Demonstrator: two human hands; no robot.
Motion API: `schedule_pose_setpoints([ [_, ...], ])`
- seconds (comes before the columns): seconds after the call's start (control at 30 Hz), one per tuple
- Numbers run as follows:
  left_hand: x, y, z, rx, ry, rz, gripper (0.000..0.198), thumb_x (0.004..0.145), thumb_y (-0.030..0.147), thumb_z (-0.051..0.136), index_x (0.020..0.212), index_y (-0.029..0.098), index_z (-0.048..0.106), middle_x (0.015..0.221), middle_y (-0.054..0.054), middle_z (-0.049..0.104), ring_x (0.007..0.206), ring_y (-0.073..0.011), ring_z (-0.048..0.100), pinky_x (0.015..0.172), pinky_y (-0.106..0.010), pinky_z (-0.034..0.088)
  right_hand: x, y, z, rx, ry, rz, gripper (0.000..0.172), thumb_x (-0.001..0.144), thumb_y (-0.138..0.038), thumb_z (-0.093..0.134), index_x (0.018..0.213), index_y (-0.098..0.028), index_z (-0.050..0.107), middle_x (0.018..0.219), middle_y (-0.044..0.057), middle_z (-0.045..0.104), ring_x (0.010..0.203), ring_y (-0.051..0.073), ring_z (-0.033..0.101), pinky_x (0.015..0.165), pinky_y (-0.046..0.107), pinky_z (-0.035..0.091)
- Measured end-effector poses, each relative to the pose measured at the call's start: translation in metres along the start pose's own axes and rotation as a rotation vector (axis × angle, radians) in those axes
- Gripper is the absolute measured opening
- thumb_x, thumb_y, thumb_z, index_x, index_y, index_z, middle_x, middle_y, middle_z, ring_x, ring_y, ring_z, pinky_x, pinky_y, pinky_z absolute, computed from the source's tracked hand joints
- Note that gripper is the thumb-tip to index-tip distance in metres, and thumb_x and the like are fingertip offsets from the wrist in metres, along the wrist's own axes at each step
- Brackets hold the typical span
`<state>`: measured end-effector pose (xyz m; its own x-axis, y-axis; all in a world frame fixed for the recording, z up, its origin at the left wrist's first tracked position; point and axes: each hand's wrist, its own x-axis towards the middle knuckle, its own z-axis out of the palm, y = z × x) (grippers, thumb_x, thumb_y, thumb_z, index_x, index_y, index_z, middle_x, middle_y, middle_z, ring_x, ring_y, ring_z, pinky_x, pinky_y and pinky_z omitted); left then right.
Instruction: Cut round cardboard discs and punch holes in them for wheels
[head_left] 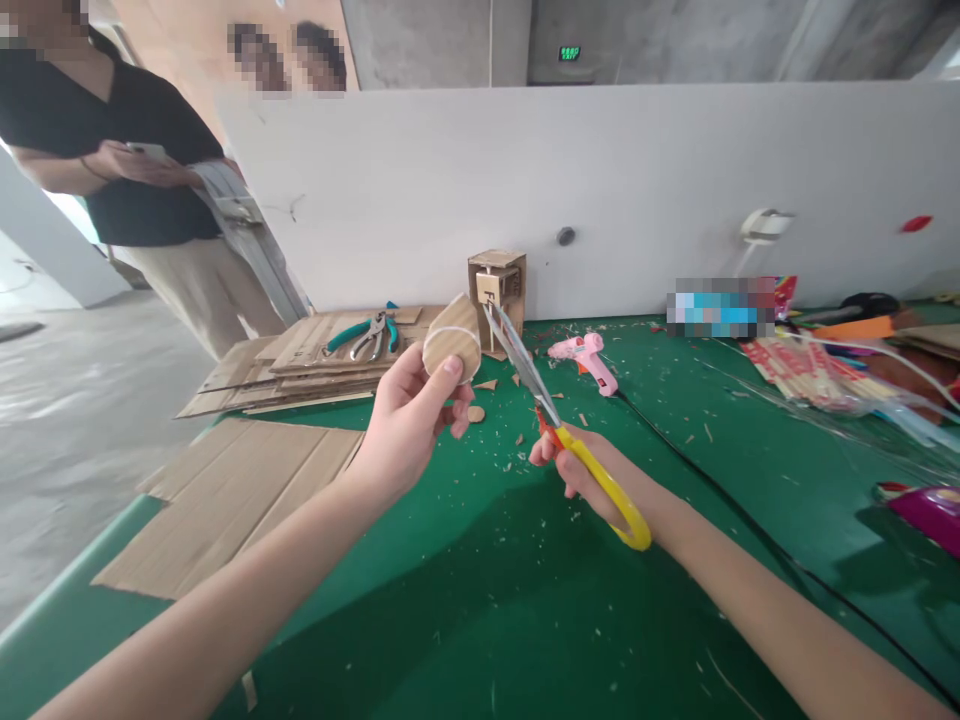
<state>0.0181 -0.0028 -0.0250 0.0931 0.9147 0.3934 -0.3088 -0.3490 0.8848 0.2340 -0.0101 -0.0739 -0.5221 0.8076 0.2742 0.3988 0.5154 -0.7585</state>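
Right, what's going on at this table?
A person holds a round cardboard piece up in the left hand and yellow-handled scissors in the right hand, blades beside the piece's edge. Scraps dot the green table; a pink glue gun, pliers and cardboard sheets lie behind. Another person stands at the left with a phone.

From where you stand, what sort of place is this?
Probably a craft or model-making workshop: a green table strewn with cardboard scraps, stacked cardboard sheets with pliers on top, a pink glue gun, and the right hand holding yellow scissors by a cardboard disc in the left hand.
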Motion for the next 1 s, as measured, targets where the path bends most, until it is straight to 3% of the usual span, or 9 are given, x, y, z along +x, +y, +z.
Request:
schedule_pose_setpoints([
  [0.4,-0.0011,-0.0029,0.0029,0.196,-0.015,-0.039,0.022,0.084,0.036,0.062,0.085,0.016,0.053,0.07,-0.003,0.066,0.058,-0.0101,0.064,0.049,-0.019,0.05,-0.0015,-0.0052,0.0013,0.06,-0.055,0.015,0.055,0.084,-0.071,0.04,0.086,-0.017,0.052,0.083,0.005,0.052,0.061,0.012,0.047,0.057,0.029,0.042],
  [0.8,0.0004,-0.0046,-0.0003,0.187,-0.02,-0.001,0.019,0.085,0.034,0.061,0.087,0.017,0.054,0.068,-0.001,0.064,0.056,-0.0089,0.061,0.048,-0.019,0.051,0.0007,-0.005,0.0002,-0.002,-0.052,-0.058,0.054,0.087,-0.068,0.034,0.076,-0.018,0.053,0.08,0.006,0.054,0.062,0.013,0.049,0.052,0.028,0.043],
  [1.0,0.0,-0.0048,0.001,0.229,-0.053,-0.001,0.019,0.086,0.033,0.06,0.082,0.017,0.052,0.065,0.0,0.063,0.053,-0.0072,0.059,0.048,-0.017,0.05,0.0003,-0.0012,0.0038,-0.011,-0.022,-0.019,0.051,0.089,-0.065,0.035,0.075,-0.018,0.051,0.08,0.005,0.054,0.06,0.012,0.046,0.05,0.027,0.042],
])
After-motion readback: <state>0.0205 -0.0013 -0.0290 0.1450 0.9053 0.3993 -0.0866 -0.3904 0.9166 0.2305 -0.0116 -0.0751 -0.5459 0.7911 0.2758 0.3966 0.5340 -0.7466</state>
